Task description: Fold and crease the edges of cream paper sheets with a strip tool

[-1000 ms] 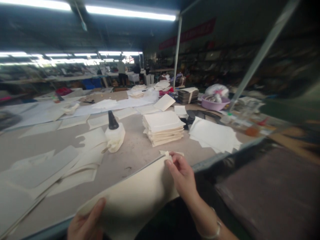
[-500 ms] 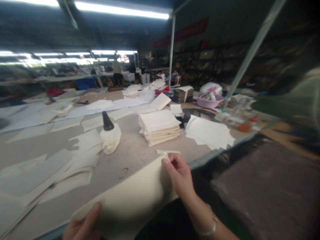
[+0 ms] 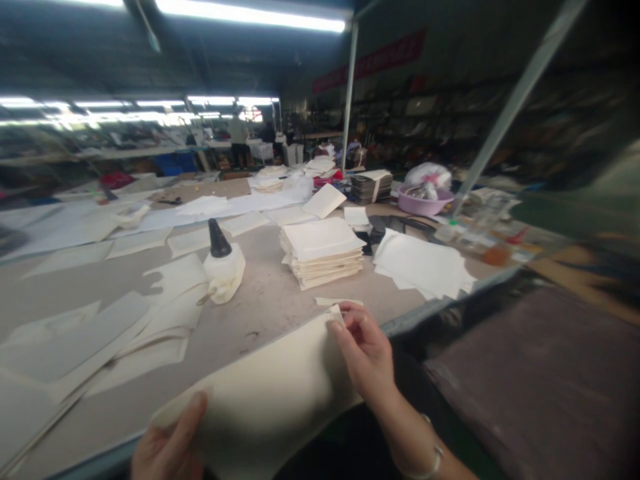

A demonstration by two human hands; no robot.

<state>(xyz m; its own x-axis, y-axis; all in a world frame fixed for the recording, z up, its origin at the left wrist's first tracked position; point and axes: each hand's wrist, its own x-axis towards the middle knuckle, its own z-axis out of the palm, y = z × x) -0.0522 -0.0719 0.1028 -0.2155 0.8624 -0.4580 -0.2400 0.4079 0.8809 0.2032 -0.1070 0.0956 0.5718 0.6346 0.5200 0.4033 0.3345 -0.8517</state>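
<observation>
A large cream sheet (image 3: 270,393) hangs over the near edge of the tabletop (image 3: 260,300), bowed between the person's two hands. The left hand (image 3: 167,447) holds its near left corner, thumb lying flat on the top face and the other fingers hidden underneath, so the grip is pressed together on the sheet. The right hand (image 3: 365,353) is at the far right corner, its grip pinching that corner between thumb and fingertips; a bracelet (image 3: 430,460) circles the wrist. Just beyond this corner a small cream strip (image 3: 337,302) lies on the tabletop.

Farther in, near the middle, a white glue bottle (image 3: 223,267) with a black cone nozzle stands upright among loose cream pieces. To its right sits a neat stack of cream sheets (image 3: 323,252), and right of that a fanned spread of white sheets (image 3: 423,265). A purple basin (image 3: 425,200) rests far right beside a slanting metal pole (image 3: 515,107).
</observation>
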